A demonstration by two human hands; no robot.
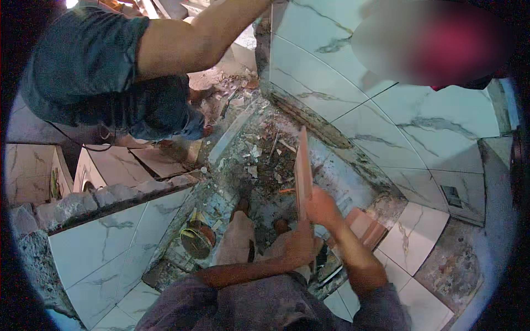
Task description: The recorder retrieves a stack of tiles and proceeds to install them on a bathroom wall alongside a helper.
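A flat reddish-brown tile (303, 176) stands nearly edge-on in front of me, its long side running away from my lap. My right hand (322, 207) grips its right side about midway along. Lower down, my left hand (300, 245) closes around the near part of the same tile, with the forearm crossing over my lap. Both hands touch the tile, and some fingers are hidden behind it. Just right of it, more reddish-brown tile pieces (361, 229) lean beside my right forearm.
A co-worker in dark clothes (83, 66) crouches at upper left, one arm stretched across the top. White marbled tiles (386, 132) cover the right wall. Rubble (259, 160) litters the floor. A round bucket-like container (196, 240) stands left of my legs. Low tiled wall (110, 237) at left.
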